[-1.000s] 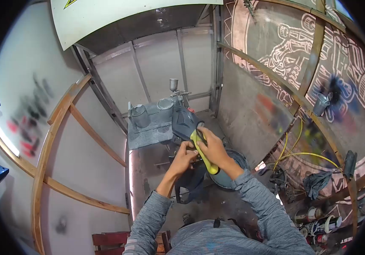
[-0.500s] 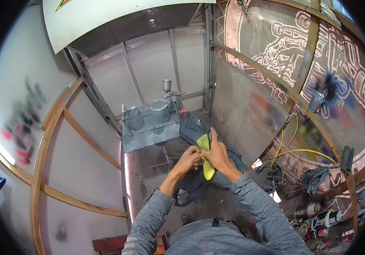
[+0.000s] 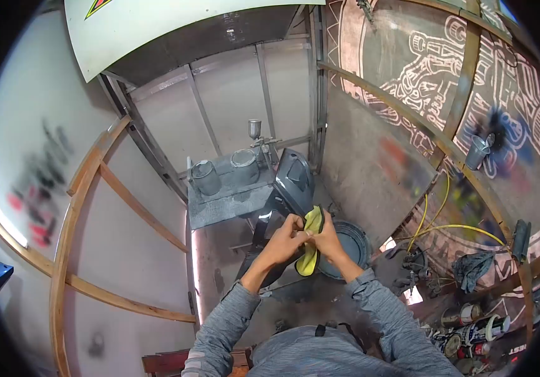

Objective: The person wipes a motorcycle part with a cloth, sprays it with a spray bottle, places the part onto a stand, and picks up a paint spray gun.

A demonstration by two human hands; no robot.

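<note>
A yellow cloth with a dark edge [image 3: 306,262] hangs between my hands in front of my body. My left hand [image 3: 284,242] pinches it from the left, fingertips close to the other hand. On the other side, my right hand [image 3: 329,241] grips its upper part. Just beyond the hands is a glossy dark panel [image 3: 294,181], standing tilted, with another dark shiny section [image 3: 269,221] below it, partly behind my left hand and forearm. Whether the two sections are one piece I cannot tell.
A paint-spattered table [image 3: 229,206] carries two grey cans [image 3: 205,178] and a spray gun with a metal cup [image 3: 255,130]. A round dark tub [image 3: 353,248] sits on the floor at right. A yellow hose [image 3: 458,227], a hanging cloth [image 3: 471,270] and cans [image 3: 465,314] are further right.
The dark panel now appears turned and more upright, and its lower section shows a bright reflection. The cloth stays in both hands, with the fingers shifted on it. The view has moved slightly.
</note>
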